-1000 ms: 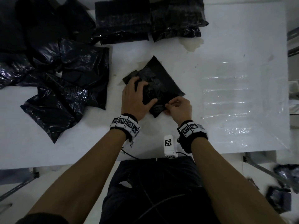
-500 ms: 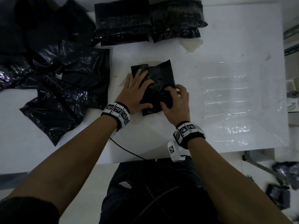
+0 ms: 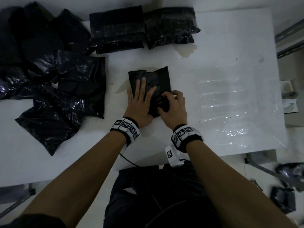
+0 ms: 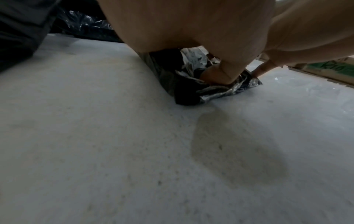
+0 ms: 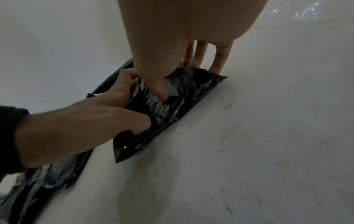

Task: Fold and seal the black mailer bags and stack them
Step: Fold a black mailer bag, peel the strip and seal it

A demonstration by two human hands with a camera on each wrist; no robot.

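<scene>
Bag [image 3: 148, 83] is now lying squared to the table [image 3: 213, 51] edge, mid-table in front of the person, folded into a compact packet. A second ago it was sitting as a diamond, one corner pointing away; half a second ago it was already turned nearly square. So the turning is done and the pressing is under way.

Left hand [image 3: 139, 102] is lying flat on the bag's left half, fingers straight and spread, pinning it down and gripping nothing. A second ago the same hand was cupping the near-left corner with the thumb wrapped in.

Right hand [image 3: 172, 106] is working the near-right corner with fingers curled, thumb [image 5: 162, 91] digging into the crinkled film and fingertips [image 5: 199, 60] tucked at the far edge (right wrist view shows this best). It is grasping the bag's flap, I judge, though whether an adhesive strip is being closed cannot be told in this dim light. Earlier it was pinching only the corner tip.

Meaning for the task: the fold appears set and the seal is probably being pressed now; stacking is not yet done.

Two stacks [image 3: 141, 28] of finished packets are sitting at the far edge, well apart from the hands. The pile [image 3: 62, 89] of unfolded bags is lying at the left, unchanged across the frames. Clear film [image 3: 230, 104] is covering the table's right part.
</scene>
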